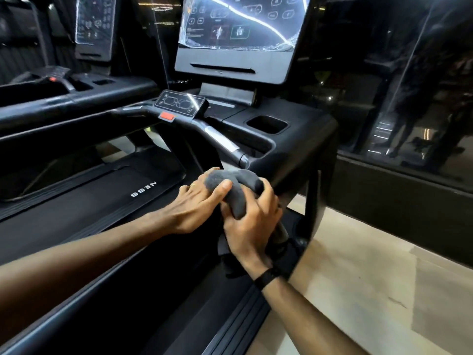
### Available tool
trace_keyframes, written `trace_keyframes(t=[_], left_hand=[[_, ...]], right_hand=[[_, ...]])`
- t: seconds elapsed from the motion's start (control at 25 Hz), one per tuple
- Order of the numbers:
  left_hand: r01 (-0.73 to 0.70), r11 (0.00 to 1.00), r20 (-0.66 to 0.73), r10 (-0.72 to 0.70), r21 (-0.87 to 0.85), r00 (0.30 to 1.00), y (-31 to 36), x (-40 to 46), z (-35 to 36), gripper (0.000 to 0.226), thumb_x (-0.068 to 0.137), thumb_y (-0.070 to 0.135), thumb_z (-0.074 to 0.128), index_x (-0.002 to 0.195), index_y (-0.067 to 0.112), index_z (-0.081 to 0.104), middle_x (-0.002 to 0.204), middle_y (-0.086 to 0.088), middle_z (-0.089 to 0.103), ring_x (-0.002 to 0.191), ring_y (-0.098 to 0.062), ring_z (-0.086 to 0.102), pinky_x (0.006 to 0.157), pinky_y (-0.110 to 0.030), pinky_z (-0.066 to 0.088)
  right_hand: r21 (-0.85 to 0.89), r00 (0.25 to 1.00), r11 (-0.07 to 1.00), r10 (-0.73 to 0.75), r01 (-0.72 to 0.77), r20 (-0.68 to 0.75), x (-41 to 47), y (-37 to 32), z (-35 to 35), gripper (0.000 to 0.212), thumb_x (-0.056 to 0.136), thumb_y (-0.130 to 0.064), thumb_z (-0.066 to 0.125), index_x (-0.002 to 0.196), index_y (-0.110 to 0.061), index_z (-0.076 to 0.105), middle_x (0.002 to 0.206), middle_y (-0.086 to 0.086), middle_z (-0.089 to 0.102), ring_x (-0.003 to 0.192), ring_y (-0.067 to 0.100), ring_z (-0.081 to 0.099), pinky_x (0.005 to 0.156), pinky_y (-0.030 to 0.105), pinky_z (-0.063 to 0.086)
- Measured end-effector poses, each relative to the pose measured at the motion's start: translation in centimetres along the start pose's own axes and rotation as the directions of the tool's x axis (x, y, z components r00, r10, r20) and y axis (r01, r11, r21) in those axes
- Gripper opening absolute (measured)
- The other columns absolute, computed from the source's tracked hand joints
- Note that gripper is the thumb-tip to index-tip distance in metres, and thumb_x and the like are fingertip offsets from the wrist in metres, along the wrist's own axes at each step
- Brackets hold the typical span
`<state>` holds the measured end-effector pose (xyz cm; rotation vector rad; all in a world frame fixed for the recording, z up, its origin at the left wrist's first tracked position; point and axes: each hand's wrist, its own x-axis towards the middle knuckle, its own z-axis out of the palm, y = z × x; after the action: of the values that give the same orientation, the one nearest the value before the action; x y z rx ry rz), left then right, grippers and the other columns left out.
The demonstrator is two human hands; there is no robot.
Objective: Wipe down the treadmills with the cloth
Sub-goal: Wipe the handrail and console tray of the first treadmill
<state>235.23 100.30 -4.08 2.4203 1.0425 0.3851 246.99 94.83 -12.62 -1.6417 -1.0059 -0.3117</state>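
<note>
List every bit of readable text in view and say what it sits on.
"NESS", seen upside down: white letters on the belt.
Screen: icons and small print under plastic wrap, too blurred to read.
Small panel: symbols only, unreadable.
Far screen: too blurred.

Your left hand [198, 201] and right hand [249, 221] meet in front of you, both forearms reaching forward, fingers of each curled around the grey cloth [235, 190]; a black band circles your right wrist.
</note>
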Motion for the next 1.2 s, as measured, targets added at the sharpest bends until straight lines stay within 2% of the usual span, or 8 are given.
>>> trace_keyframes(t=[0.12, 0.24, 0.48, 0.72, 0.88, 1.0, 1.12, 1.2], left_hand=[[0.096, 0.990, 0.060, -0.090, -0.101, 0.994, 1.3, 2.1, 0.5, 0.070, 0.097, 0.068, 0.008, 0.154, 0.033, 0.026, 0.149, 0.013, 0.036, 0.147, -0.014, 0.025, 0.122, -0.044, 0.014], [0.137, 0.987, 0.094, -0.129, -0.084, 0.987, 1.2, 2.4, 0.6, 0.087, 0.085, 0.082, 0.008, 0.156, 0.031, 0.016, 0.156, 0.008, 0.030, 0.148, -0.015, 0.024, 0.122, -0.046, 0.014], [0.149, 0.988, 0.084, -0.145, -0.050, 0.986, 0.4, 2.1, 0.8, 0.102, 0.072, 0.087, 0.004, 0.157, 0.030, 0.009, 0.162, 0.005, 0.023, 0.146, -0.014, 0.027, 0.122, -0.045, 0.019], [0.108, 0.993, 0.042, -0.110, 0.046, 0.993, 0.3, 4.1, 1.6, 0.107, 0.071, 0.087, 0.004, 0.158, 0.026, 0.000, 0.164, 0.002, 0.013, 0.152, -0.018, 0.013, 0.123, -0.045, 0.010], [0.052, 0.999, -0.061, -0.053, -0.013, 0.997, 2.2, 7.9, 2.9, 0.107, 0.069, 0.083, 0.007, 0.158, 0.023, 0.006, 0.163, 0.001, 0.012, 0.151, -0.017, 0.010, 0.121, -0.037, 0.007], [0.033, 0.999, -0.160, -0.035, -0.016, 0.987, 2.2, 9.9, 3.4, 0.105, 0.071, 0.079, 0.008, 0.157, 0.018, 0.013, 0.161, -0.003, 0.015, 0.151, -0.017, 0.009, 0.124, -0.044, 0.005], [-0.001, 1.000, -0.161, 0.001, 0.000, 0.987, 1.8, 10.4, 3.8, 0.100, 0.075, 0.076, 0.006, 0.157, 0.018, 0.007, 0.164, 0.005, 0.004, 0.152, -0.010, -0.004, 0.124, -0.043, -0.007], [-0.022, 0.999, -0.119, 0.018, -0.035, 0.993, 1.8, 10.3, 3.7, 0.100, 0.075, 0.077, 0.004, 0.157, 0.021, 0.002, 0.165, 0.009, -0.001, 0.151, -0.003, -0.013, 0.123, -0.041, -0.012]], right_hand=[[-0.052, 0.989, 0.990, -0.125, 0.130, 0.085, 3.6, 0.7, 0.4, 0.045, 0.073, -0.057, 0.058, 0.098, -0.023, 0.074, 0.131, 0.007, 0.057, 0.111, 0.029, 0.052, 0.091, 0.044, 0.038], [-0.102, 0.977, 0.982, -0.142, 0.159, 0.157, 8.2, 2.6, 1.7, 0.046, 0.075, -0.061, 0.058, 0.097, -0.024, 0.075, 0.130, 0.006, 0.058, 0.112, 0.029, 0.052, 0.093, 0.045, 0.038], [-0.160, 0.978, 0.968, 0.202, -0.193, 0.043, 16.2, 8.1, 2.9, 0.052, 0.077, -0.058, 0.071, 0.114, -0.021, 0.073, 0.132, 0.010, 0.055, 0.119, 0.036, 0.050, 0.097, 0.047, 0.037], [0.101, 0.833, 0.849, 0.529, -0.519, -0.165, 6.6, 5.8, 1.8, 0.061, 0.085, -0.058, 0.062, 0.124, -0.011, 0.067, 0.126, 0.026, 0.056, 0.111, 0.045, 0.055, 0.089, 0.050, 0.047], [0.017, 0.985, 0.986, 0.165, -0.164, -0.056, 4.2, 3.8, 0.8, 0.047, 0.081, -0.056, 0.061, 0.110, -0.020, 0.069, 0.134, 0.012, 0.053, 0.110, 0.031, 0.049, 0.091, 0.044, 0.040], [-0.059, 0.999, 0.998, -0.008, 0.006, -0.037, 9.4, 6.2, 2.0, 0.046, 0.076, -0.058, 0.061, 0.102, -0.022, 0.073, 0.132, 0.011, 0.056, 0.109, 0.033, 0.051, 0.089, 0.043, 0.036], [-0.027, 0.962, 0.973, 0.222, -0.230, -0.161, 14.4, 11.4, 3.6, 0.058, 0.076, -0.059, 0.066, 0.112, -0.015, 0.074, 0.129, 0.019, 0.057, 0.112, 0.040, 0.055, 0.090, 0.045, 0.043], [0.195, 0.853, 0.870, 0.487, -0.454, -0.188, 14.9, 14.5, 3.9, 0.068, 0.079, -0.058, 0.069, 0.126, -0.009, 0.067, 0.126, 0.023, 0.058, 0.115, 0.042, 0.057, 0.091, 0.038, 0.045]])
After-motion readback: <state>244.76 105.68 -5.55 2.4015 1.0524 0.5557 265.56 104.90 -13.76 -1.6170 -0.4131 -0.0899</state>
